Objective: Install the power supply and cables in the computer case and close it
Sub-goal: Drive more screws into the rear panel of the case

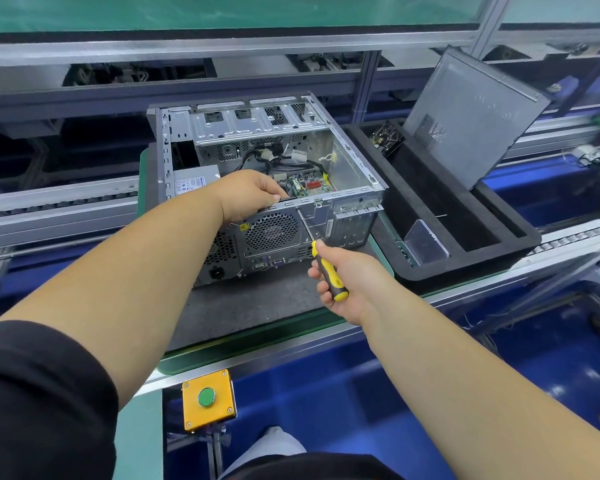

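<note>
Factory assembly line w/ aluminium rails and blue bins; green-edged counter point(257, 332) at frame centre carries the computer case point(257, 181), open side up, rear panel facing the camera. Power supply point(196, 181) sits inside at the case's left end, label up; loose cables point(284, 161) lie over the motherboard point(312, 187) toward centre-right. Side panel point(471, 119) leans in a black foam tray point(465, 230) at upper right, so the case isn't closed yet.

Left hand point(246, 195) curls over the top rear edge of the case beside the PSU, fingers closed on the rim, bracing it. Right hand point(343, 278) is closed around a yellow-black screwdriver point(321, 258); shaft runs up-left, tip at the rear panel just above the fan grille point(271, 232).

Step looks like driving a rear-panel screw, prob. securing the PSU. To do it well: keep shaft in line w/ the screw axis, push in firmly while turning, keep left hand pressing so holes stay aligned and case doesn't slide. Can't tell if the tip is seated in a screw head. Yellow box w/ green button point(207, 398) at lower centre isn't involved.
</note>
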The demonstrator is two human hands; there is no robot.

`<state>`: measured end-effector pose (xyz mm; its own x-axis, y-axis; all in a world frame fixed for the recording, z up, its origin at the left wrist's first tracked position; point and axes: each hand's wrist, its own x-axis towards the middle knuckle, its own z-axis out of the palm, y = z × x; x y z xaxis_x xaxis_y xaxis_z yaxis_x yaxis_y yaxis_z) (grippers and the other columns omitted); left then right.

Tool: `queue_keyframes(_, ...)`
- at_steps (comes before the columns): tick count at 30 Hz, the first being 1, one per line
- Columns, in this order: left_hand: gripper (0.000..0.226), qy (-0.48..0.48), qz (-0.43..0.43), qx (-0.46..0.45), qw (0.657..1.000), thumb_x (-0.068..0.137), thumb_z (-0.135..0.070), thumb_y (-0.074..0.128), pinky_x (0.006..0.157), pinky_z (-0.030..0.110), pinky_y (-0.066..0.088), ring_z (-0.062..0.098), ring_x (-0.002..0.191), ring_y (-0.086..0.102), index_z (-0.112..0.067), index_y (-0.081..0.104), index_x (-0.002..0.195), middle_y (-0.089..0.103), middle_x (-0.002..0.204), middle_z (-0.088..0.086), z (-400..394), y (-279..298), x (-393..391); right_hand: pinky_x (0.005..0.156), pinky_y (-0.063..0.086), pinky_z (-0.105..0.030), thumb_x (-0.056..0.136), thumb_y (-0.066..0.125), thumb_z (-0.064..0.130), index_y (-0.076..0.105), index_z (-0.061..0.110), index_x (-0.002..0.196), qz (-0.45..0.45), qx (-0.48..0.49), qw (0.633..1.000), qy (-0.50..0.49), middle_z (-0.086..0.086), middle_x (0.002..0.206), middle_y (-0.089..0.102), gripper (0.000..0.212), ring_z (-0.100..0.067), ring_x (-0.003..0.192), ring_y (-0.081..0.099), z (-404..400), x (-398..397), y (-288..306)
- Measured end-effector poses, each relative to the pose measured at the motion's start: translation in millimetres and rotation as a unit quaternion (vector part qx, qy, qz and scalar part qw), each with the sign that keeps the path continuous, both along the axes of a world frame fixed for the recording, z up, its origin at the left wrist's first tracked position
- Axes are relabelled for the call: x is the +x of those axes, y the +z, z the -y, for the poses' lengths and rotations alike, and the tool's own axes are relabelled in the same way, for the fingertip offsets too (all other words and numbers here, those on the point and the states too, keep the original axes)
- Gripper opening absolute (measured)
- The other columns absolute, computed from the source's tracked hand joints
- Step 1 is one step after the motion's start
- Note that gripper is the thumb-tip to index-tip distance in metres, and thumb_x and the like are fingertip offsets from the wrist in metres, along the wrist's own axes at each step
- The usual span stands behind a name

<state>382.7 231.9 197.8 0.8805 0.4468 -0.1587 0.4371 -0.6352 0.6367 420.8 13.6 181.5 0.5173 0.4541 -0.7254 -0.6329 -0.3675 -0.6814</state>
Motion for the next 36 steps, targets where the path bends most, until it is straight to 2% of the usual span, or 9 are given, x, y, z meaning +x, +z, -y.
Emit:
queue_keyframes(5,0.024,-0.002,0.003,-0.01,1.0,0.098,-0.023,0.052,0.035,0.01,0.033,-0.006,0.035,0.045,-0.036,0.071,0.102,0.057,0.049,-0.03,-1,-1,0,0.043,0.037,-0.018,0.098,0.051,0.049,0.067,0.009,0.086,-0.023,0.003,1.0,0.001,0.0,0.058,0.066,0.045,-0.008,0.042,0.045,-1,1,-2)
queue_keyframes(8,0.023,0.002,0.0,-0.013,1.0,0.098,-0.025,0.052,0.036,0.012,0.033,-0.002,0.034,0.043,-0.037,0.071,0.101,0.056,0.047,-0.024,-1,-2,0,0.041,0.036,-0.018,0.092,0.063,0.046,0.065,0.01,0.089,-0.038,0.026,0.999,-0.007,-0.003,0.064,0.06,0.036,-0.009,0.042,0.044,0,3,-4)
queue_keyframes(12,0.022,0.004,0.001,-0.005,1.0,0.097,-0.026,0.053,0.04,0.013,0.036,-0.004,0.042,0.049,-0.039,0.071,0.098,0.062,0.057,-0.027,0,-1,-1,0.041,0.037,-0.018,0.084,0.076,0.034,0.064,0.016,0.091,-0.009,0.028,0.999,-0.022,-0.002,0.074,0.055,0.023,-0.009,0.046,0.044,1,2,-7)
queue_keyframes(15,0.022,0.009,0.001,-0.007,1.0,0.096,-0.027,0.054,0.049,0.017,0.041,0.0,0.055,0.055,-0.041,0.072,0.095,0.066,0.067,-0.023,0,0,-1,0.04,0.038,-0.018,0.088,0.072,0.037,0.065,0.014,0.086,0.012,0.013,1.0,-0.016,-0.001,0.072,0.059,0.023,-0.009,0.046,0.047,1,1,-5)
queue_keyframes(21,0.029,0.005,0.003,-0.015,1.0,0.096,-0.027,0.055,0.047,0.016,0.04,-0.003,0.049,0.054,-0.047,0.068,0.081,0.068,0.073,-0.024,1,1,-2,0.042,0.038,-0.017,0.098,0.054,0.045,0.067,0.01,0.084,0.003,-0.009,1.0,-0.001,0.002,0.06,0.062,0.04,-0.007,0.047,0.047,0,-3,3)
queue_keyframes(25,0.025,-0.001,0.001,-0.012,1.0,0.096,-0.027,0.055,0.078,0.028,0.049,0.018,0.094,0.066,-0.045,0.069,0.088,0.069,0.097,-0.015,1,0,-2,0.043,0.035,-0.016,0.102,0.045,0.046,0.067,0.008,0.084,-0.029,-0.009,1.0,-0.007,0.001,0.06,0.056,0.047,-0.007,0.047,0.043,-3,-2,5)
queue_keyframes(27,0.025,0.0,0.002,-0.016,1.0,0.096,-0.027,0.055,0.084,0.03,0.048,0.02,0.102,0.064,-0.046,0.069,0.088,0.066,0.101,-0.019,2,0,-2,0.043,0.034,-0.016,0.101,0.046,0.045,0.067,0.007,0.086,-0.045,0.002,0.999,-0.015,-0.001,0.06,0.055,0.046,-0.007,0.046,0.042,-2,-2,5)
queue_keyframes(31,0.024,-0.002,0.0,-0.011,1.0,0.096,-0.026,0.055,0.089,0.032,0.048,0.021,0.105,0.063,-0.044,0.069,0.091,0.067,0.112,-0.011,3,0,-2,0.043,0.039,-0.017,0.088,0.072,0.036,0.065,0.01,0.092,-0.034,0.025,0.998,-0.035,-0.005,0.074,0.054,0.027,-0.009,0.049,0.045,0,-4,2)
queue_keyframes(36,0.028,0.005,0.002,-0.013,1.0,0.096,-0.025,0.055,0.074,0.029,0.05,0.015,0.084,0.065,-0.047,0.067,0.082,0.067,0.093,-0.021,3,1,-1,0.045,0.042,-0.017,0.089,0.07,0.036,0.067,0.01,0.082,0.021,0.015,0.999,-0.029,-0.001,0.068,0.058,0.027,-0.007,0.05,0.049,0,-4,0)
